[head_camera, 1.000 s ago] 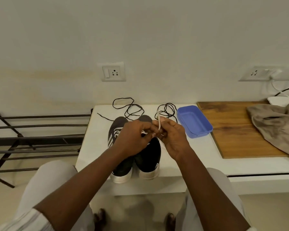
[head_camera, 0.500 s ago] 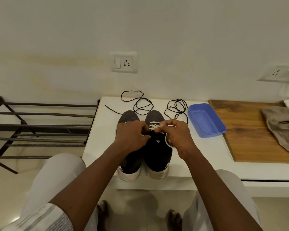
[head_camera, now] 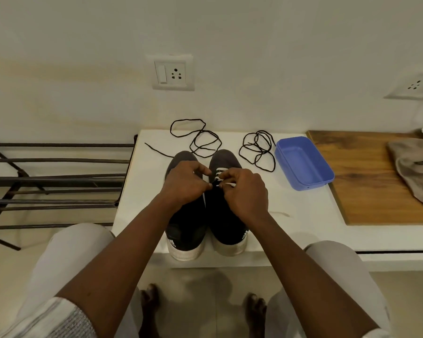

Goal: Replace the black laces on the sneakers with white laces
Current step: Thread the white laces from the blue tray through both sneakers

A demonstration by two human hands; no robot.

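Two sneakers (head_camera: 206,215) side by side on white table (head_camera: 303,215), heels toward near edge, toes toward wall; much of both uppers hidden under hands. Left hand (head_camera: 183,182) over left shoe, fingers curled, thumb and forefinger pressed together on a strand of white lace (head_camera: 220,178); right hand (head_camera: 246,191) over right shoe, fingertips pinching another end of same lace, its tip poking out just right of the pinch. Only a few white crossings visible on right shoe, just beyond the fingertips; rest of lacing covered by knuckles, so number of eyelets filled impossible to tell. Whether left shoe carries any lace: cannot tell, tongue area hidden under left hand, though a thin white strand hangs down between the two hands. Two black laces loose on table, well beyond the fingers: one black lace (head_camera: 195,137) sprawled beyond left hand, partly against wall, second black lace (head_camera: 258,150) coiled beyond right hand. One blue tray (head_camera: 303,164) just right of that coil, apart from right hand. One wooden board (head_camera: 366,176) farther right, cut off by frame edge, with one grey cloth (head_camera: 418,167) also cut off. Two wall sockets: socket (head_camera: 172,73) straight beyond hands, second socket (head_camera: 414,87) at far right, partly cropped. One metal rack (head_camera: 54,181) left of left hand, cut off at frame edge.
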